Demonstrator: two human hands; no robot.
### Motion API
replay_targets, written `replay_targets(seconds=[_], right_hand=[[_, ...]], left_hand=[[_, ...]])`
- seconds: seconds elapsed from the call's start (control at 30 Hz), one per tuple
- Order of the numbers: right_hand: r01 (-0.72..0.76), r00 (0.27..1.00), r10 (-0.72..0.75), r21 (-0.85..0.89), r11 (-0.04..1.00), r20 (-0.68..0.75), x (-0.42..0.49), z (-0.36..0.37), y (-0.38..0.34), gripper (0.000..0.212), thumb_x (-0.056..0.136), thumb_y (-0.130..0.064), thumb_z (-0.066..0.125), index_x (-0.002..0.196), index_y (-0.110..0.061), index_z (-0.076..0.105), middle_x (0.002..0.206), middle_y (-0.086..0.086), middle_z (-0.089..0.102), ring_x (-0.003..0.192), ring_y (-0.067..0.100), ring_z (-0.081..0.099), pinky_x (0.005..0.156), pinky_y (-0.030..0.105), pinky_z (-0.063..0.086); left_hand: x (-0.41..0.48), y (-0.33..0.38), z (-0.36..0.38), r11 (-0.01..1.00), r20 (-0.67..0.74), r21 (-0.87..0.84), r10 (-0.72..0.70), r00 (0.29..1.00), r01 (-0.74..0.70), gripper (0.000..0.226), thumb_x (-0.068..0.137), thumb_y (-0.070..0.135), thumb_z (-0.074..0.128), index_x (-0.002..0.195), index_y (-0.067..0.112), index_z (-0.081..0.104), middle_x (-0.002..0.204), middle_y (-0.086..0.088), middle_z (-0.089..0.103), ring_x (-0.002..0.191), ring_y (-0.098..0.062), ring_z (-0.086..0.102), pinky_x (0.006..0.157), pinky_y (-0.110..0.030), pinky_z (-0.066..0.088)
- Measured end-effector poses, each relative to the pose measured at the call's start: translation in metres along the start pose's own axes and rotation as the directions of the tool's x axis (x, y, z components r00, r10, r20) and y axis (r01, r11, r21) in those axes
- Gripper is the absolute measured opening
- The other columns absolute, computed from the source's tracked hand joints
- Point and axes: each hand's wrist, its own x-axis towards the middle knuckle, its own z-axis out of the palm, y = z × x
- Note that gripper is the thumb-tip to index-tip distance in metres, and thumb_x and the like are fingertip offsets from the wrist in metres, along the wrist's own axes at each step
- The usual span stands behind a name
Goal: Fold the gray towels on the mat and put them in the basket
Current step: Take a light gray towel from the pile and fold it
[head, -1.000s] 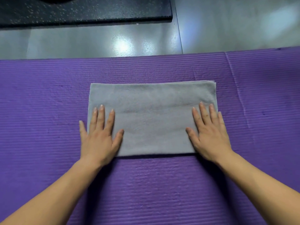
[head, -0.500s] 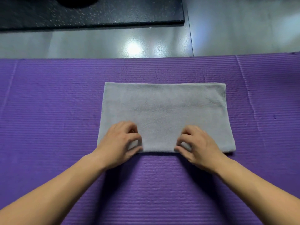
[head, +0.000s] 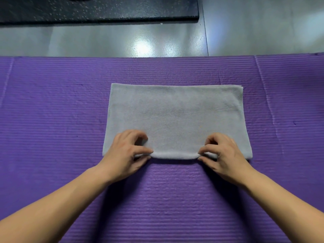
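Near edge has been raised since 0.5 s ago | mat (head: 52,111): towel (head: 175,113) laid flat at centre | left hand (head: 124,151), right hand (head: 226,153): near edge pinched by each | next: edge to be carried level to far edge, corners matched

A gray towel (head: 177,118), folded into a flat rectangle, lies square on the purple mat (head: 52,111), its near folded edge slightly lifted.

— How did the towel (head: 175,118) look?
— Matt grey cloth, fuzzy, with stitched hems. The mat (head: 52,111) under it was ribbed purple foam.
— Beyond the mat?
— A glossy grey floor (head: 105,41), then a rough, black, speckled slab (head: 98,9).
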Motion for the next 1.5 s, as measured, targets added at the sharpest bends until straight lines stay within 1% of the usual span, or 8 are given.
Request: replay_targets(seconds=[0.4, 0.57, 0.67, 0.8, 1.1, 1.27, 1.37, 1.5], right_hand=[[-0.014, 0.997, 0.001, 0.158, 0.987, 0.081, 0.020, -0.032, -0.009, 0.019, 0.089, -0.048, 0.060, 0.083, -0.031, 0.064, 0.081, -0.017, 0.057, 0.079, 0.003, 0.054, 0.075, 0.020, 0.042], [-0.121, 0.988, 0.099, 0.198, 0.973, 0.115, 0.056, -0.065, -0.011, 0.018, 0.089, -0.028, 0.074, 0.079, -0.038, 0.064, 0.080, -0.015, 0.067, 0.081, 0.001, 0.060, 0.071, 0.014, 0.042], [-0.128, 0.984, 0.108, 0.136, 0.982, 0.144, 0.098, -0.089, -0.008, 0.013, 0.089, -0.028, 0.073, 0.079, -0.034, 0.068, 0.079, -0.016, 0.069, 0.075, -0.004, 0.060, 0.070, 0.010, 0.042], [-0.104, 0.984, 0.106, -0.024, 0.994, 0.146, 0.157, -0.109, 0.001, 0.008, 0.091, -0.032, 0.072, 0.090, -0.024, 0.075, 0.084, -0.006, 0.072, 0.082, 0.012, 0.064, 0.077, 0.029, 0.048], [-0.223, 0.948, 0.260, -0.199, 0.954, 0.183, 0.206, -0.079, 0.022, 0.010, 0.089, -0.039, 0.072, 0.084, -0.032, 0.069, 0.088, -0.004, 0.067, 0.094, 0.023, 0.062, 0.080, 0.032, 0.043], [-0.338, 0.939, 0.341, -0.275, 0.900, -0.039, 0.192, -0.067, 0.009, 0.022, 0.091, -0.043, 0.067, 0.106, -0.028, 0.072, 0.112, 0.003, 0.069, 0.115, 0.032, 0.056, 0.099, 0.045, 0.036], [-0.197, 0.971, 0.159, -0.222, 0.955, -0.179, 0.166, -0.039, -0.024, 0.040, 0.091, -0.047, 0.054, 0.116, -0.022, 0.070, 0.121, 0.010, 0.065, 0.119, 0.036, 0.053, 0.101, 0.047, 0.036], [-0.185, 0.975, 0.211, -0.271, 0.945, 0.070, 0.145, -0.004, -0.037, 0.073, 0.091, -0.064, 0.020, 0.152, -0.027, 0.040, 0.165, 0.006, 0.026, 0.153, 0.031, 0.016, 0.123, 0.055, 0.008]], left_hand=[[0.015, 0.000, -0.024, 0.996, 0.111, -0.090, -0.007, 0.994, 0.018, 0.022, 0.087, 0.045, 0.063, 0.094, 0.028, 0.075, 0.100, 0.010, 0.067, 0.091, -0.015, 0.063, 0.078, -0.036, 0.051], [0.067, -0.005, -0.075, 0.973, 0.148, -0.093, -0.194, 0.970, 0.209, 0.013, 0.093, 0.027, 0.069, 0.099, 0.019, 0.077, 0.094, 0.007, 0.075, 0.087, -0.011, 0.068, 0.081, -0.031, 0.053], [0.110, -0.008, -0.088, 0.963, 0.131, 0.022, -0.269, 0.954, 0.268, 0.013, 0.094, 0.017, 0.064, 0.102, 0.018, 0.075, 0.103, 0.000, 0.076, 0.097, -0.022, 0.068, 0.081, -0.033, 0.050], [0.159, -0.019, -0.083, 0.897, 0.086, 0.172, -0.427, 0.900, 0.408, 0.018, 0.098, 0.025, 0.053, 0.110, 0.021, 0.065, 0.118, -0.009, 0.070, 0.109, -0.034, 0.062, 0.086, -0.039, 0.048], [0.190, -0.034, -0.067, 0.828, 0.093, 0.236, -0.539, 0.837, 0.508, 0.014, 0.102, 0.032, 0.053, 0.101, 0.022, 0.063, 0.117, -0.013, 0.069, 0.112, -0.036, 0.061, 0.093, -0.042, 0.044], [0.191, -0.036, -0.063, 0.830, 0.063, 0.237, -0.532, 0.845, 0.505, 0.020, 0.102, 0.037, 0.054, 0.094, 0.020, 0.063, 0.115, -0.014, 0.071, 0.111, -0.037, 0.062, 0.091, -0.041, 0.045], [0.193, -0.040, -0.064, 0.838, 0.067, 0.252, -0.515, 0.855, 0.485, 0.026, 0.102, 0.041, 0.053, 0.101, 0.017, 0.064, 0.115, -0.013, 0.070, 0.109, -0.036, 0.061, 0.086, -0.041, 0.042], [0.192, -0.045, -0.075, 0.869, 0.138, 0.225, -0.476, 0.869, 0.440, 0.036, 0.097, 0.058, 0.054, 0.094, 0.022, 0.054, 0.105, -0.006, 0.067, 0.099, -0.032, 0.058, 0.076, -0.038, 0.038]])
